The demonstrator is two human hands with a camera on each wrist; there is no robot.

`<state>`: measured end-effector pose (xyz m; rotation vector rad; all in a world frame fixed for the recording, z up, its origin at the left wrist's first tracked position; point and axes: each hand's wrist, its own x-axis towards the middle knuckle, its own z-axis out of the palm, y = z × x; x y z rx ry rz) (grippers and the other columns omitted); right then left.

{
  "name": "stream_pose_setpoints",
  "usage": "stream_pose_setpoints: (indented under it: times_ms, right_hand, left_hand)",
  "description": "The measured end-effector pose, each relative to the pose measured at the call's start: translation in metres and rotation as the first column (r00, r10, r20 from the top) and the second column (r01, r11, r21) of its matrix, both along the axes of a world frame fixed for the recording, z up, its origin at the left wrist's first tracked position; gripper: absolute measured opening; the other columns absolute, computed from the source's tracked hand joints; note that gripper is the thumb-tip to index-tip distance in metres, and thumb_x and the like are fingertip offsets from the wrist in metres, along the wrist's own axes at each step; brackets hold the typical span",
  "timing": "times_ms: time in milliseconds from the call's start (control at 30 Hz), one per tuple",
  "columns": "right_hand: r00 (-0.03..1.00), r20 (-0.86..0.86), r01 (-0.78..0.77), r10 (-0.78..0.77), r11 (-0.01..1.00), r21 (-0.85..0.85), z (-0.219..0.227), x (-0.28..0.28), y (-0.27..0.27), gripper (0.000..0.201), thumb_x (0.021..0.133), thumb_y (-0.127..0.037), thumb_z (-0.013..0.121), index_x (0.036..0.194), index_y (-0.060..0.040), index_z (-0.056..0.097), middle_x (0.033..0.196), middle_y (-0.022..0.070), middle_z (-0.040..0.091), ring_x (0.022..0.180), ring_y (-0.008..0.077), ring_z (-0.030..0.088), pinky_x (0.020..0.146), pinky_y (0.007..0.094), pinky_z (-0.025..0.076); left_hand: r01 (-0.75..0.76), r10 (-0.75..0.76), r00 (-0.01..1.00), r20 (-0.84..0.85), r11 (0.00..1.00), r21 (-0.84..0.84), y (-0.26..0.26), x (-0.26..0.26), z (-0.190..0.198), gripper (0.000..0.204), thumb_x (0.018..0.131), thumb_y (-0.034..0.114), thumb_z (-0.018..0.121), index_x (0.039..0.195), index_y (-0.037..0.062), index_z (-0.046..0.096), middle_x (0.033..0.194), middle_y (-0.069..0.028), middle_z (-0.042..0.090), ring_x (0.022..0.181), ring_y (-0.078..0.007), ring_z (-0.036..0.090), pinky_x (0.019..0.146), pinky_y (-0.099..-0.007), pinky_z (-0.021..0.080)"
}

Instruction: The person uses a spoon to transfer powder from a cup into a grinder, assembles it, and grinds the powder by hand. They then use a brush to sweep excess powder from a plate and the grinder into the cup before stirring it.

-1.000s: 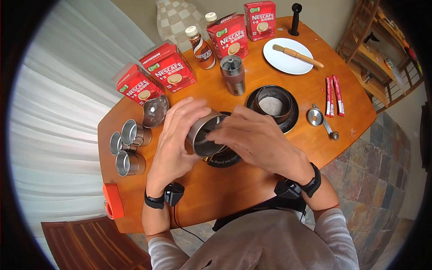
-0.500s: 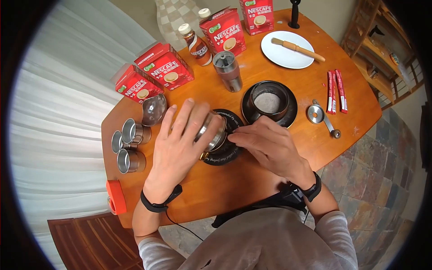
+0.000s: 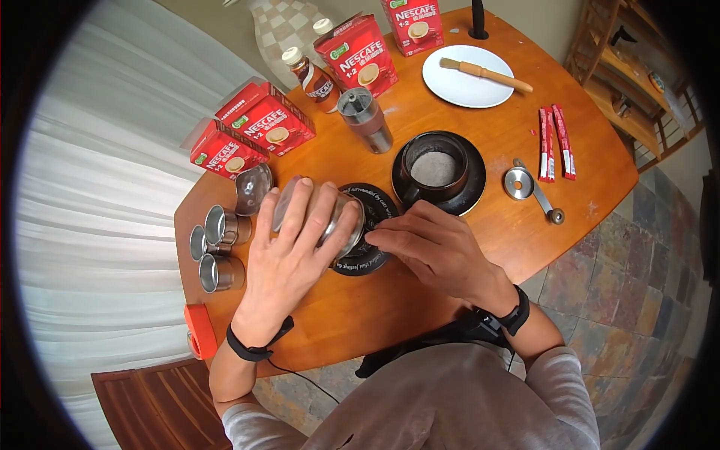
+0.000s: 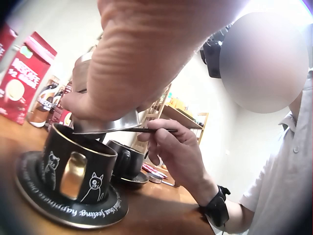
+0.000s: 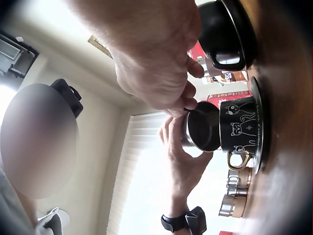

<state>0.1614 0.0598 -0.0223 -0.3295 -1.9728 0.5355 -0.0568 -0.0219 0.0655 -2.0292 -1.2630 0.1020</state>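
My left hand grips a metal cup, tilted mouth-down over a black mug with white cat drawings and a gold handle. In the left wrist view the cup's rim sits close over the mug's opening. My right hand pinches a thin dark stick between thumb and fingers. Its far end reaches the cup's mouth, where the tip is hidden. The mug stands on a black lettered saucer, and my left hand covers most of it in the head view.
Right of the hands, a second black mug holds pale powder. Beyond are a hand grinder, red Nescafe boxes and a plate with a brush. Metal cups stand left; a grinder crank and sachets lie right.
My left hand has turned the metal cup from mouth toward me to mouth-down over the cat mug. My right hand has drawn back slightly from inside the cup to its rim.
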Motion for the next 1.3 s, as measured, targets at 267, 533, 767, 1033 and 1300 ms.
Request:
stream_pose_setpoints:
  times_ms: [267,533,767,1033,1300]
  right_hand:
    - [0.999,-0.022,-0.03,0.03,1.0,-0.006,0.0,-0.003,0.0,0.041,0.078,0.003,0.082,0.118,-0.0062,0.075,0.104,0.0075,0.075,0.081,0.0257,0.064,0.071,0.0356,0.056]
    - [0.998,-0.025,-0.054,0.054,0.998,-0.009,0.003,-0.009,-0.002,0.041,0.079,0.005,0.081,0.118,-0.0062,0.075,0.104,0.0083,0.075,0.081,0.0263,0.064,0.07,0.0365,0.055]
    - [0.998,-0.055,-0.032,0.031,0.999,-0.003,0.01,-0.017,-0.005,0.038,0.078,0.005,0.079,0.114,-0.0056,0.075,0.102,0.0076,0.075,0.082,0.0267,0.066,0.069,0.0372,0.055]
    - [0.999,-0.039,-0.032,0.032,0.999,0.003,0.018,-0.014,-0.004,0.038,0.074,0.006,0.077,0.111,-0.0037,0.074,0.1,0.0065,0.074,0.084,0.0272,0.066,0.071,0.0393,0.058]
    - [0.995,-0.094,-0.041,0.04,0.999,-0.006,0.022,-0.012,-0.003,0.034,0.078,0.007,0.077,0.11,-0.0025,0.076,0.099,0.0095,0.074,0.083,0.0284,0.067,0.07,0.0383,0.057]
  left_hand:
    - [-0.012,0.012,0.999,0.042,1.0,-0.001,-0.003,-0.001,0.001,0.047,0.087,0.016,0.07,0.132,0.0264,0.066,0.142,-0.0033,0.06,0.136,-0.0282,0.054,0.112,-0.0527,0.044]
    - [-0.02,0.024,0.989,0.143,0.999,-0.025,-0.005,-0.007,-0.002,0.048,0.083,0.015,0.071,0.13,0.0272,0.068,0.143,-0.0035,0.061,0.137,-0.0287,0.053,0.115,-0.053,0.04]
    - [-0.014,0.012,0.983,0.184,1.0,0.006,-0.006,-0.013,-0.003,0.049,0.082,0.014,0.072,0.13,0.0272,0.069,0.144,-0.0032,0.059,0.138,-0.0293,0.051,0.114,-0.0525,0.039]
    - [-0.024,0.017,0.977,0.215,0.999,0.032,-0.005,-0.016,0.003,0.048,0.082,0.012,0.071,0.127,0.0261,0.07,0.142,-0.0034,0.059,0.138,-0.029,0.051,0.113,-0.0524,0.041]
    - [-0.01,0.0,0.969,0.246,0.999,0.041,-0.008,-0.018,0.003,0.056,0.076,0.007,0.073,0.129,0.0235,0.07,0.143,-0.0042,0.059,0.139,-0.0305,0.05,0.112,-0.0523,0.041]
